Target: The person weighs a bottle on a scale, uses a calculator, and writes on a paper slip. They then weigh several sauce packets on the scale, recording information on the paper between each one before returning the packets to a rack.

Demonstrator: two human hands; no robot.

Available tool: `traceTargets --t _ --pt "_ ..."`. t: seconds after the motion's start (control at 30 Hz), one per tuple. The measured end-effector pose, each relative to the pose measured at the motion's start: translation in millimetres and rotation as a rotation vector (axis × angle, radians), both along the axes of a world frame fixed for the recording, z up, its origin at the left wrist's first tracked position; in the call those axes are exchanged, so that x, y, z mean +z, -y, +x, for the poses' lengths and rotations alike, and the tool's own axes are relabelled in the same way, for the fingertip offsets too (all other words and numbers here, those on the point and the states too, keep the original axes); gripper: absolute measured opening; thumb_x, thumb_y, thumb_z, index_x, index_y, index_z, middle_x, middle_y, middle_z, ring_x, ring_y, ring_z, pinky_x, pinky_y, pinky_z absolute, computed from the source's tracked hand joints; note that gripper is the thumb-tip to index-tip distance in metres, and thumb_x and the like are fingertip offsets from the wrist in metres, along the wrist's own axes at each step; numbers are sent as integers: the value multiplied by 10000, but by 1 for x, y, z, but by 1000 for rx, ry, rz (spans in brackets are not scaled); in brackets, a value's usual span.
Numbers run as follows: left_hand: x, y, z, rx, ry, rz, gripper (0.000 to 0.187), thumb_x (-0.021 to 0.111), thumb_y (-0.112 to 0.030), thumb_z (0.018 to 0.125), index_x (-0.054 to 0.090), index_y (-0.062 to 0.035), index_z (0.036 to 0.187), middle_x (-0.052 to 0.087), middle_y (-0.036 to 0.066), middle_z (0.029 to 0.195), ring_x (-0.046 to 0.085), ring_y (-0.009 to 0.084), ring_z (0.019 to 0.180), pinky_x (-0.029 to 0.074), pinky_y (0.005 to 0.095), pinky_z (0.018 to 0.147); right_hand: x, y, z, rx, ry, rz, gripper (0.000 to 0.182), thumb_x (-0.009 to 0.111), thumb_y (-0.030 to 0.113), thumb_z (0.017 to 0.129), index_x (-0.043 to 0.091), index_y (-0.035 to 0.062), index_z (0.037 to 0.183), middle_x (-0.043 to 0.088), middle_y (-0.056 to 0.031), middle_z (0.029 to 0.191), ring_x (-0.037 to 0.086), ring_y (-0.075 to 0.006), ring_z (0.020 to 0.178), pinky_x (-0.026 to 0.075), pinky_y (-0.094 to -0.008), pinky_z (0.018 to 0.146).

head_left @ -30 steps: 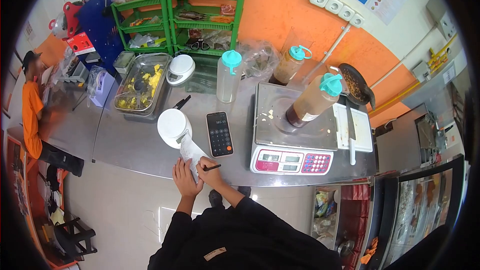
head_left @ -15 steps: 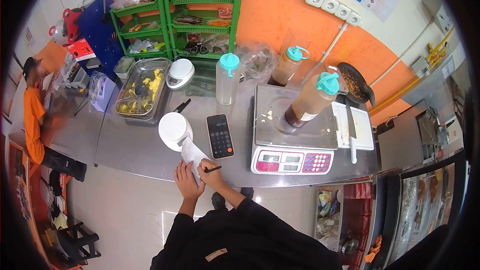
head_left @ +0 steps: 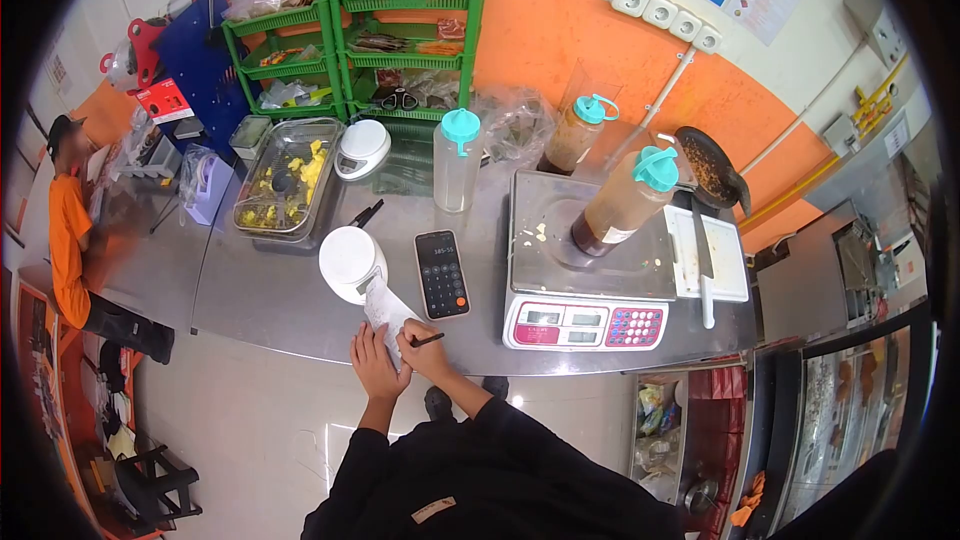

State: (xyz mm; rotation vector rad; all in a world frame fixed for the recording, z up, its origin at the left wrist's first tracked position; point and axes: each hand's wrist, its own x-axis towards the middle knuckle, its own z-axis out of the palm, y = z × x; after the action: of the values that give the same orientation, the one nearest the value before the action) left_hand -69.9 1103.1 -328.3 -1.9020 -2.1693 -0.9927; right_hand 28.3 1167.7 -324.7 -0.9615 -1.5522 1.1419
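At the counter's front edge, my right hand (head_left: 424, 350) is closed around a black pen (head_left: 428, 340), its tip side over a strip of white paper (head_left: 388, 306). My left hand (head_left: 377, 364) lies flat beside it, fingers stretched out on the paper's lower left part. The paper's upper end touches a round white kitchen scale (head_left: 350, 262). Just right of the paper lies a phone (head_left: 442, 275) with a calculator on its screen. Small marks show on the paper but are too small to read.
Rightward stands a large weighing scale (head_left: 588, 323) bearing a squeeze bottle (head_left: 622, 202) of dark sauce. A knife (head_left: 704, 260) lies on a white cutting board (head_left: 735, 265). Behind are an upright clear bottle (head_left: 456, 165) and a glass tray (head_left: 325, 202) with yellow pieces. A person (head_left: 68, 230) in orange stands far left.
The view has shifted very slightly. Both hands, the pen and the paper keep nearly the same places.
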Motion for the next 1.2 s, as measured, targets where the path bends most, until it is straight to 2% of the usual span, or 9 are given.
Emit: traceTargets --t 0.1,0.4,0.5,0.6,0.7,0.8,1.0,1.1,1.2 --pt "0 0 0 -1 3 7 607 527 -383 742 498 -33 1236 500 197 1241 396 370 1282 235 515 1078 -2 1 -2 15 -34 -80 251 585 25 803 375 11 666 379 -104 568 358 -159 484 319 -332 456" --pt "-2 0 0 5 1 -3 609 521 -385 745 495 -36 1244 498 184 1248 389 363 1293 229 515 1082 -1 0 -1 7 -42 -40 257 581 25 806 364 12 668 373 -101 571 338 -158 497 308 -331 456" --pt "-2 0 -1 2 -1 -12 611 519 -399 755 495 -36 1246 498 182 1248 388 362 1294 229 513 1082 -1 -2 1 -11 36 69 295 591 17 815 354 25 641 414 -67 538 455 -100 468 334 -287 426" --pt "-3 0 -1 3 -6 -13 612 520 -403 759 498 -33 1245 498 183 1248 388 363 1295 231 514 1081 -1 0 -1 -3 -13 -41 261 585 25 802 364 12 665 371 -104 567 342 -165 491 309 -338 457" --pt "-3 0 -1 5 -7 -11 610 522 -395 756 500 -29 1244 498 186 1251 389 363 1295 233 515 1080 -3 0 0 -8 19 -34 261 592 31 803 371 10 665 379 -113 560 356 -178 485 314 -347 458" --pt "-2 1 0 5 -4 -15 610 525 -385 751 501 -27 1244 497 190 1253 390 364 1293 233 516 1081 -8 -2 -2 -22 29 7 300 602 30 822 359 28 648 407 -49 528 428 -89 451 325 -289 420" --pt "-3 0 -1 2 -3 -16 615 536 -367 734 497 -28 1247 491 194 1259 384 363 1296 229 516 1084 -4 -2 0 -29 62 34 288 599 43 821 369 26 648 409 -57 528 404 -80 476 320 -289 429" --pt "-3 1 -1 1 3 -22 625 543 -355 717 495 -30 1248 487 195 1261 382 364 1296 226 517 1085 -7 0 3 -6 14 -14 257 565 35 819 377 34 643 405 -33 530 385 -66 478 312 -277 435" --pt "-1 1 -1 -6 0 -33 628 534 -365 726 484 -23 1251 481 203 1259 376 379 1291 228 527 1076 -21 -1 1 -45 -197 -153 217 515 16 818 385 46 647 398 2 542 370 -58 495 310 -262 448"
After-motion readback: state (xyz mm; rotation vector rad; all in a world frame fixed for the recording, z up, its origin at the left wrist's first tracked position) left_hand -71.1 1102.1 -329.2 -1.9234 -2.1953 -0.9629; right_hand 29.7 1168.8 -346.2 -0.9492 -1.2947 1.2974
